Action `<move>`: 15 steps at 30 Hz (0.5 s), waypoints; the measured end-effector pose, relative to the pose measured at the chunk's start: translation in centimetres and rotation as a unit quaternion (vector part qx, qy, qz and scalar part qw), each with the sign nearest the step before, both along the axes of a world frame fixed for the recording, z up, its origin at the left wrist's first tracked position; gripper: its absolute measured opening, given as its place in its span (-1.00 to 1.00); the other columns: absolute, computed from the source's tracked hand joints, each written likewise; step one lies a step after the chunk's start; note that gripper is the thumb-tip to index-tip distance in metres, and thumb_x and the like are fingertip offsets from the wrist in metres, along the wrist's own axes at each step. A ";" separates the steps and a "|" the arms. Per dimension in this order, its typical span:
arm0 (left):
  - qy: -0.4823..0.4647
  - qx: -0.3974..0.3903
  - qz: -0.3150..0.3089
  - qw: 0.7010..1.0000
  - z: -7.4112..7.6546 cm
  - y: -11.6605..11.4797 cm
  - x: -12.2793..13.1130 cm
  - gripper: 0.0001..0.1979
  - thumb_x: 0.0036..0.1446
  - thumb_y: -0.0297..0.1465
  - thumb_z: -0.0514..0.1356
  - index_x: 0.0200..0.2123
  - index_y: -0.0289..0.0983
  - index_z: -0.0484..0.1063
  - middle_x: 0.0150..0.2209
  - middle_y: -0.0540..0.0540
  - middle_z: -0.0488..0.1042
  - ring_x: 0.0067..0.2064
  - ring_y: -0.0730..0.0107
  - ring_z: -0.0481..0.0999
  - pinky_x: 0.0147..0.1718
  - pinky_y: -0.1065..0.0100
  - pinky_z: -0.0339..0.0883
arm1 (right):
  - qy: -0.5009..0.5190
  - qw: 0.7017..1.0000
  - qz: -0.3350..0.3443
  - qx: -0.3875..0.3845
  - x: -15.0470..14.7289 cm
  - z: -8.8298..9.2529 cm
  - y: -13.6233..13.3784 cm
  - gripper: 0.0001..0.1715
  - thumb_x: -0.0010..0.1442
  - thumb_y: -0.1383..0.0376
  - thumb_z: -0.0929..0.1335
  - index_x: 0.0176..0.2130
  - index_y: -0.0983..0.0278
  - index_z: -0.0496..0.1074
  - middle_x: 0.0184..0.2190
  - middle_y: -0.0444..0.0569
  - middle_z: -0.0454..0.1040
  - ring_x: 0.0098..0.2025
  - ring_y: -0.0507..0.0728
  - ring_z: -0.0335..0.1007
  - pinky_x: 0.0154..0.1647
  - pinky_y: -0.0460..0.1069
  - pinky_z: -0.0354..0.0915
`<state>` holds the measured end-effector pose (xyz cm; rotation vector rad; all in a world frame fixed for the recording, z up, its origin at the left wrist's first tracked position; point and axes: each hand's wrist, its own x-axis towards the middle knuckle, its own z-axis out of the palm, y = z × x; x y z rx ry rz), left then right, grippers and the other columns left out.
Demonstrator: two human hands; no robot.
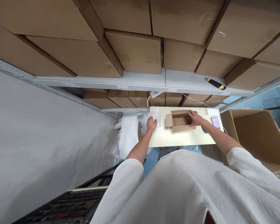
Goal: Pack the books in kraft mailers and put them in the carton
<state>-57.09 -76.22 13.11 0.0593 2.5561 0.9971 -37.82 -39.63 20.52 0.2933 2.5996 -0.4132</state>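
On the pale yellow table (161, 137), a small cardboard box (183, 128) lies with its top open and a flap standing out at its left end. My right hand (194, 118) grips the box's right end, fingers over the rim. At the table's left edge, my left hand (151, 123) has its fingers closed on the lower left part of a pale pinkish sheet (155, 112), which may be paper or thin plastic. The inside of the box looks bare where it shows; its right end is hidden by my right hand.
A phone with a purple screen (216, 122) and a white rectangular item (213, 112) lie at the table's right. Large cartons (135, 53) fill the shelf above, where a utility knife (215, 84) lies. A big open carton (259, 133) stands right; white packing material (128, 133) hangs left.
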 end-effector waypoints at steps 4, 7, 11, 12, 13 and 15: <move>-0.038 -0.099 0.007 0.994 -1.8 -1.1 -1.6 -0.59 0.31 -0.27 0.36 0.16 -0.23 0.46 0.26 -0.44 0.54 0.32 -0.26 0.52 0.25 -0.11 0.39 | -0.004 1.000 0.000 0.008 0.2 0.3 0.0 0.74 -0.08 -0.18 0.70 0.70 0.03 -0.18 0.68 0.19 -0.13 0.58 0.70 -0.12 0.50 0.52 0.25; -0.059 -0.117 0.016 0.991 -2.7 -0.9 -2.0 -0.55 0.29 -0.22 0.40 0.16 -0.23 0.44 0.27 -0.48 0.52 0.33 -0.33 0.49 0.23 -0.15 0.37 | -0.007 1.000 0.002 0.015 0.2 0.6 -0.2 0.73 -0.05 -0.16 0.69 0.71 0.04 -0.21 0.69 0.17 -0.15 0.58 0.70 -0.11 0.51 0.53 0.23; -0.073 -0.148 0.021 0.986 -3.2 -0.3 -1.8 -0.51 0.29 -0.23 0.42 0.17 -0.26 0.38 0.30 -0.51 0.48 0.38 -0.33 0.45 0.26 -0.14 0.30 | -0.015 1.000 0.001 0.020 0.2 1.0 -0.5 0.73 -0.06 -0.17 0.70 0.71 0.03 -0.20 0.70 0.17 -0.17 0.58 0.69 -0.12 0.52 0.52 0.20; -0.072 -0.154 0.021 0.985 -3.3 -0.2 -1.7 -0.51 0.29 -0.25 0.42 0.17 -0.27 0.38 0.30 -0.52 0.47 0.38 -0.32 0.44 0.28 -0.13 0.28 | -0.017 1.000 -0.001 0.019 0.2 1.2 -0.5 0.74 -0.06 -0.17 0.70 0.71 0.03 -0.20 0.70 0.17 -0.17 0.59 0.70 -0.13 0.52 0.53 0.20; -0.069 -0.159 0.021 0.985 -3.3 -0.2 -1.7 -0.51 0.28 -0.26 0.42 0.16 -0.27 0.37 0.30 -0.53 0.47 0.39 -0.32 0.44 0.28 -0.13 0.26 | -0.019 1.000 -0.004 0.018 0.2 1.3 -0.6 0.74 -0.06 -0.17 0.70 0.71 0.03 -0.20 0.70 0.17 -0.19 0.59 0.70 -0.14 0.52 0.53 0.20; -0.062 -0.161 0.021 0.985 -3.2 -0.1 -1.5 -0.53 0.27 -0.27 0.43 0.13 -0.26 0.37 0.29 -0.53 0.48 0.38 -0.32 0.44 0.28 -0.13 0.24 | -0.024 1.000 -0.009 0.016 0.2 1.4 -0.8 0.74 -0.05 -0.16 0.70 0.71 0.05 -0.21 0.71 0.18 -0.22 0.60 0.71 -0.17 0.52 0.54 0.20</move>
